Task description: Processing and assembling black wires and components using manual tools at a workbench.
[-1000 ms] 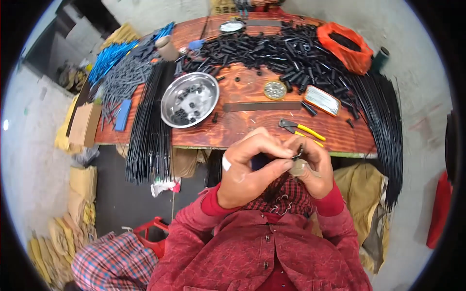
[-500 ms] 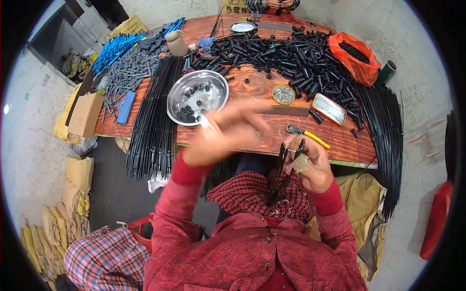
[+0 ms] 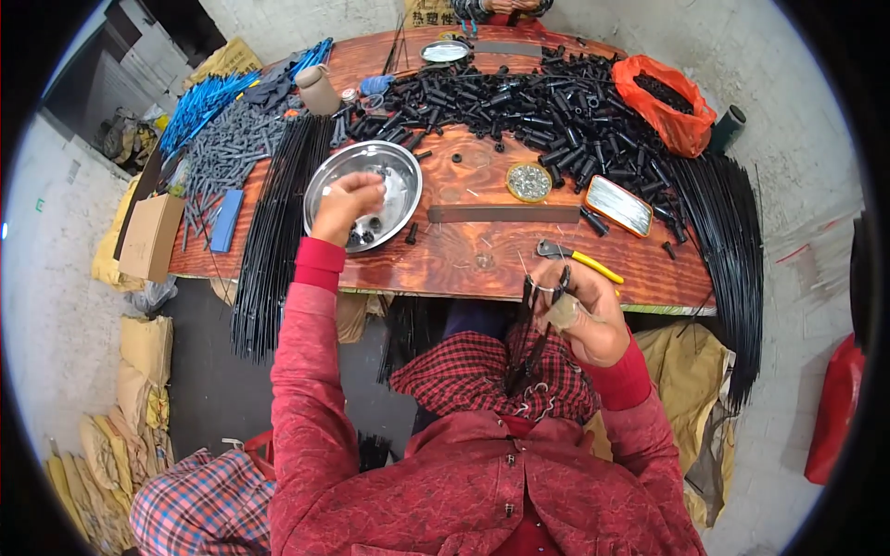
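Over the near side of a steel bowl (image 3: 404, 222) is my left hand (image 3: 348, 206). Its fingers are curled together, and whatever they may hold is hidden. Small black ring-like parts (image 3: 375, 223) lie in the bowl. At the table's front edge my right hand (image 3: 593, 315) is closed around thin black cord-like pieces (image 3: 530, 301), which hang toward my lap. A fine wire end sticks up from them. A beige wrap (image 3: 562, 312) covers its thumb. Just behind this hand lie yellow-handled pliers (image 3: 596, 267). A black bolt-shaped part (image 3: 412, 233) rests beside the bowl.
A dark bar (image 3: 516, 214) lies across the table. Behind it are a dish of small metal pieces (image 3: 529, 183), a heap of black tubes (image 3: 501, 97) and a red bag (image 3: 669, 130). Long black rods overhang both sides. Another person's hands (image 3: 510, 6) are at the far edge.
My left hand has moved left and back, from in front of the bowl to over it, and its fingers have curled. My right hand keeps its hold. The view has shifted slightly.
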The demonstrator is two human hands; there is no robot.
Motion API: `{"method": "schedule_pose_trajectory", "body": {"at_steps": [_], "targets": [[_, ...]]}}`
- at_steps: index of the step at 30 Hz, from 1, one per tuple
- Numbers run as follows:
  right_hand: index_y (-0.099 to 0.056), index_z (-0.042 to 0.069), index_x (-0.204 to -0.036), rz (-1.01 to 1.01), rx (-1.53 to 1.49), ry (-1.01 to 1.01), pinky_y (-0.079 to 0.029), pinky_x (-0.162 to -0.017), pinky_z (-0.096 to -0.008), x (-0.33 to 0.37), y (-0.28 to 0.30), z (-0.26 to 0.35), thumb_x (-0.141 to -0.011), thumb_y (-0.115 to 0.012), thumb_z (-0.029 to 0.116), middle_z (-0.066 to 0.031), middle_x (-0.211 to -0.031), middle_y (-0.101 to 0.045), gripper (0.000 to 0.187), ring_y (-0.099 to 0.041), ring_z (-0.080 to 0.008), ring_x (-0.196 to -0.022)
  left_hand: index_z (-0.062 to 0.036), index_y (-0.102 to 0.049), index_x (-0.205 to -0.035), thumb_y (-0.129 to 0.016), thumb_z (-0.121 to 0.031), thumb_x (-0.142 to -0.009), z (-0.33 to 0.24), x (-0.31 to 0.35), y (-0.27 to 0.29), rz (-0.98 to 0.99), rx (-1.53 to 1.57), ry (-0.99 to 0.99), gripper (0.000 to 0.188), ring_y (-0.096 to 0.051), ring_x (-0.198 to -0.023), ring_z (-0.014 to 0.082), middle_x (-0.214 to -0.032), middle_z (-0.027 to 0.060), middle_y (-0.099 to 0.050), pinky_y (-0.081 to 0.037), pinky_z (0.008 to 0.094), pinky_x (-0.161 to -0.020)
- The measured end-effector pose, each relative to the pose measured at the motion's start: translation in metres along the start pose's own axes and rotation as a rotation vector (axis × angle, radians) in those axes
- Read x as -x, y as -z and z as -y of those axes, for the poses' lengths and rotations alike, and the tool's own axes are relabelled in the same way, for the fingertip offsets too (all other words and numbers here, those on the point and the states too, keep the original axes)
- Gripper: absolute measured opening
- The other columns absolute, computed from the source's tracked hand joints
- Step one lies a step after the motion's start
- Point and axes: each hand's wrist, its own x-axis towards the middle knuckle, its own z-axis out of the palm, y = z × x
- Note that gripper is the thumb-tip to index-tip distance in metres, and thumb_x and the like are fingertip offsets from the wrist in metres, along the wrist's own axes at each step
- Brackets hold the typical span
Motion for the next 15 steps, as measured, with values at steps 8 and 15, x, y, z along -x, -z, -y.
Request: {"method": "schedule_pose_trajectory", "body": {"at_steps": [8, 15], "targets": [[-0.053, -0.002, -0.112, 0.065, -0.031, -0.024, -0.045, -0.065, -0.0232, -0.015, -0.002, -0.014, -0.082, -0.068, 0.032, -0.006, -0.091, -0.059, 0.048, -0.056, -0.0116, -0.073, 0.0008, -0.06, -0.104, -0.062, -0.012, -0.088, -0.143, 0.055, -0.06, 0.347, 0.3, -0.054, 0.02, -0.065, -0.086, 0.0151, -0.103, 0.0102, -0.065, -0.056, 0.0251, -0.075], [-0.055, -0.001, -0.111, 0.08, 0.04, 0.034, -0.045, -0.066, -0.0227, -0.015, 0.003, -0.016, -0.085, -0.067, 0.035, -0.0037, -0.092, -0.058, 0.046, -0.055, -0.0098, -0.075, 0.0037, -0.061, -0.112, -0.062, -0.002, -0.086, -0.134, 0.102, -0.131, 0.528, 0.329, 0.181, 0.027, -0.066, -0.095, 0.0223, -0.108, 0.0151, -0.065, -0.055, 0.0312, -0.084]]}}
